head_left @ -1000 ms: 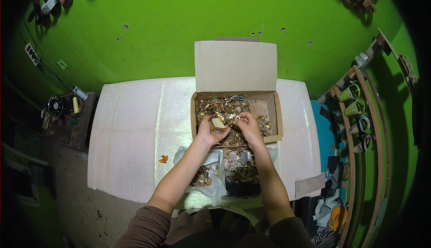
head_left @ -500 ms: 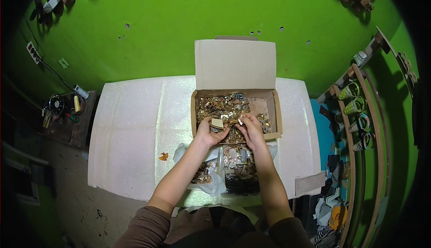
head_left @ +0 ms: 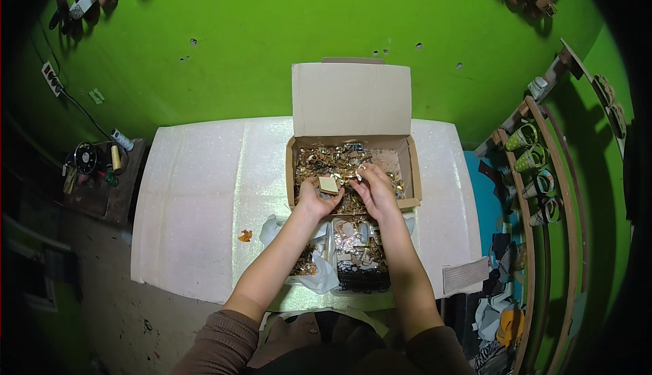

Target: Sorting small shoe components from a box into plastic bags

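Observation:
An open cardboard box (head_left: 352, 98) with its lid raised stands on a pale glittery table, filled with many small shiny metal pieces (head_left: 326, 156) in gold and silver tones. Over its front part, my left hand (head_left: 319, 200) is closed on a small square cream-coloured piece (head_left: 328, 185). Beside it, my right hand (head_left: 375, 190) has thumb and fingers pinched around a small pale, shiny piece (head_left: 360, 170), too small to name. Between my forearms lie a white plastic bag (head_left: 319, 282) and a clear container (head_left: 362, 244), both holding more small pieces.
The glittery table cover (head_left: 190, 205) carries an orange-brown scrap (head_left: 245, 236) and a striped card (head_left: 466, 276). A small side table (head_left: 102, 195) with thread spools stands left. A wooden rack (head_left: 543, 144) with sandals is at the right. Behind rises a green wall (head_left: 238, 49).
The cream square in my left hand has turned a little and shows more of its flat face. My right hand has drawn slightly back from it. The whole view has shifted a little.

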A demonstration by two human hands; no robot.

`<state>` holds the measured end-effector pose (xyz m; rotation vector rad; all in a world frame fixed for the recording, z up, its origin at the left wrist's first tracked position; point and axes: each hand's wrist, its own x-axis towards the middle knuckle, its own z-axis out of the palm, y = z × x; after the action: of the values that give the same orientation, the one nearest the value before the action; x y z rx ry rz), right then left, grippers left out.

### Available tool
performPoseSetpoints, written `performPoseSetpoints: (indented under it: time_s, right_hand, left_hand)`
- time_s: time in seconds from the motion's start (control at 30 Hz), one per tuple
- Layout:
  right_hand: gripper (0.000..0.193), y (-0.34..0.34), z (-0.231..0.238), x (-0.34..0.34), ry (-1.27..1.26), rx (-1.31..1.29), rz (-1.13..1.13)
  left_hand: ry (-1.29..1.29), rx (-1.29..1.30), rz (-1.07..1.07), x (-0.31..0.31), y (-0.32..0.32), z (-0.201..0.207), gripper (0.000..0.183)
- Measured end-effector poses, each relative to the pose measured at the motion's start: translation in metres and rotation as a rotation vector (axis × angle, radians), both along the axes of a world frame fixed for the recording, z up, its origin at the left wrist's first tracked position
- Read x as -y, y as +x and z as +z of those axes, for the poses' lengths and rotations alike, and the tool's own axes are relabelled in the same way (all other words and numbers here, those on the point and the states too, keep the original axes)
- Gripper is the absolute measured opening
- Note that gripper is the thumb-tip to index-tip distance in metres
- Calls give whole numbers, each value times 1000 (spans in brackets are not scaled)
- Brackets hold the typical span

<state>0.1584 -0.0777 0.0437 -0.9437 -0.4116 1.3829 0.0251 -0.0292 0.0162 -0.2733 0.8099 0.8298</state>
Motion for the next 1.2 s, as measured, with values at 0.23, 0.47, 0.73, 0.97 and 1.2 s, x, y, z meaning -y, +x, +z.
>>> performPoseSetpoints:
  time_s: [0.23, 0.47, 0.73, 0.97, 1.2]
  right_hand:
    - [14, -3, 19, 5, 65, -21, 76]
    - [16, -16, 40, 13, 57, 309, 251]
    - [18, -16, 46, 27, 63, 319, 270]
    - [17, -8, 51, 45, 34, 129, 222]
    - [20, 12, 40, 89, -59, 156, 98]
  left_hand:
    - [267, 172, -64, 10, -1, 19, 35]
    - [305, 194, -34, 23, 0, 19, 36]
    - [245, 202, -36, 52, 0, 23, 32]
    - [285, 256, -41, 64, 0, 27, 29]
    - [188, 317, 100, 54, -9, 21, 28]
